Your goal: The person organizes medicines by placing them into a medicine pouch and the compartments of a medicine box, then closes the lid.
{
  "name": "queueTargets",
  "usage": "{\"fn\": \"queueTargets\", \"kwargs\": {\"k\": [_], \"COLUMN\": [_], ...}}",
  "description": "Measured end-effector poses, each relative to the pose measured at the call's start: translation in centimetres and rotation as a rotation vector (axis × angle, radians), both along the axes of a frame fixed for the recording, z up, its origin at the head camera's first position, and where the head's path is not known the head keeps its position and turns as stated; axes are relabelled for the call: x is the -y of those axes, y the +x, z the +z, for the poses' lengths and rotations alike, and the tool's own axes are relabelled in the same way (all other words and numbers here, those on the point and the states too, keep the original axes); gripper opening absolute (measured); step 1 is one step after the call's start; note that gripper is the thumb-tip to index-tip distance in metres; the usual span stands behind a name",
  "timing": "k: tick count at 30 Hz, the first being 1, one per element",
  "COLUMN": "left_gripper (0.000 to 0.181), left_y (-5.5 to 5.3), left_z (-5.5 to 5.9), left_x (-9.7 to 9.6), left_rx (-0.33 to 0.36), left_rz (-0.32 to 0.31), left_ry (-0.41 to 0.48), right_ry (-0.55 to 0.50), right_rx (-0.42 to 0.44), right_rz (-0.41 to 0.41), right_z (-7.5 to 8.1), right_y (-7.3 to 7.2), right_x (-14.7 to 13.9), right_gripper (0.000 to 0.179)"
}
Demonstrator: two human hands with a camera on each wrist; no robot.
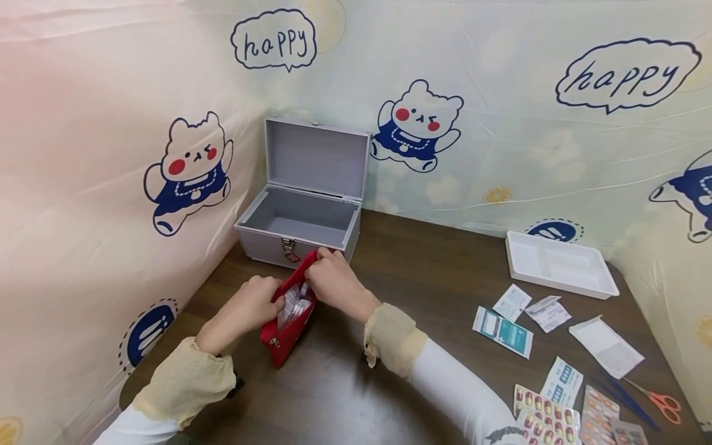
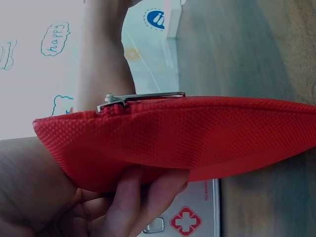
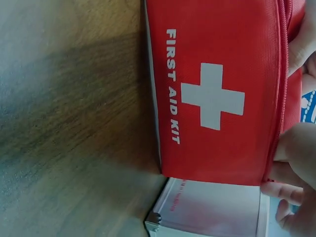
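Red first-aid pouch [image 1: 292,340], nearest the wrist cameras, is held mouth-up at the table [image 1: 356,383], unzipped; clear-wrapped items [image 1: 296,310] show inside. Left hand [image 1: 247,303] grips its left wall, right hand [image 1: 336,281] its far rim. Pouch and right hand partly block the front of the silver case [image 1: 264,249], whose lid stands raised. Farther right: compartmented white tray [image 1: 578,267], sachets [image 1: 503,332], blister packs [image 1: 547,420], scissors [image 1: 664,405].

On my right I see a white tray [image 1: 578,270] near the back of the brown table [image 1: 428,272], with small packets [image 1: 512,337] in front of it. Nearer me lie pill sheets [image 1: 547,417] and orange-handled scissors [image 1: 655,395]. A cloth [image 1: 500,148] printed with cartoon bears [image 1: 414,145] and "happy" bubbles [image 1: 274,41] hangs before me.
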State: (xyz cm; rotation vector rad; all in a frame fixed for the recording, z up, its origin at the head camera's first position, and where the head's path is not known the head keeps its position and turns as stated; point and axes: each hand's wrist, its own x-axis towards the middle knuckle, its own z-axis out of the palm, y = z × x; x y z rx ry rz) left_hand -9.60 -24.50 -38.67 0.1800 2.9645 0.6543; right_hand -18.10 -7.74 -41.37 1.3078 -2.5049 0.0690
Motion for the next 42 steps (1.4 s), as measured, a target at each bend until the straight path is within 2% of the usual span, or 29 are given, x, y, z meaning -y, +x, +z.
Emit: {"fn": "queueTargets", "kwargs": {"k": [3, 6, 9, 11, 13, 15, 19, 22, 25, 28, 31, 36, 42], "left_gripper": [0.013, 0.013, 0.015, 0.021, 0.029, 0.039, 0.052, 0.053, 0.044, 0.028, 0.019, 0.018, 0.012], "left_y": [-0.1, -0.1, 0.1, 0.5, 1.3, 2.6, 5.7, 7.7, 8.8, 9.1, 9.1, 9.1, 9.1], "left_z": [0.2, 0.3, 0.2, 0.0, -0.2, -0.3, 0.0, 0.1, -0.1, -0.3, -0.5, -0.4, -0.4], "left_x": [0.2, 0.4, 0.5, 0.5, 0.6, 0.8, 1.5, 1.9, 1.9, 1.5, 1.0, 0.1, -0.7], "left_rx": [0.016, 0.019, 0.004, -0.005, -0.007, 0.013, 0.053, 0.050, 0.002, -0.064, -0.096, -0.109, -0.152], "left_rz": [0.006, 0.015, 0.043, 0.069, 0.096, 0.121, 0.135, 0.122, 0.100, 0.097, 0.118, 0.167, 0.207], "left_ry": [0.014, 0.021, 0.036, 0.058, 0.096, 0.138, 0.216, 0.261, 0.267, 0.236, 0.202, 0.152, 0.104], "right_ry": [-0.027, -0.103, -0.200, -0.262, -0.311, -0.331, -0.297, -0.253, -0.225, -0.227, -0.278, -0.397, -0.513], "right_rx": [0.052, 0.098, 0.149, 0.213, 0.291, 0.372, 0.509, 0.558, 0.571, 0.577, 0.574, 0.518, 0.536], "right_rz": [0.022, 0.078, 0.113, 0.119, 0.124, 0.133, 0.171, 0.211, 0.234, 0.222, 0.202, 0.160, 0.144], "right_z": [0.2, 0.4, 0.7, 0.9, 0.9, 0.5, -0.7, -1.2, -1.6, -2.1, -2.7, -3.7, -4.1], "right_y": [-0.2, -0.3, 0.1, 0.8, 1.7, 2.8, 5.2, 6.8, 8.1, 9.0, 9.8, 10.4, 10.5], "right_x": [0.0, -0.3, -0.9, -1.4, -2.0, -2.5, -2.8, -2.3, -1.3, -0.3, 0.7, 1.8, 2.1], "right_gripper": [0.018, 0.015, 0.011, 0.008, 0.003, 0.005, 0.013, 0.018, 0.023, 0.023, 0.019, 0.010, 0.012]}}
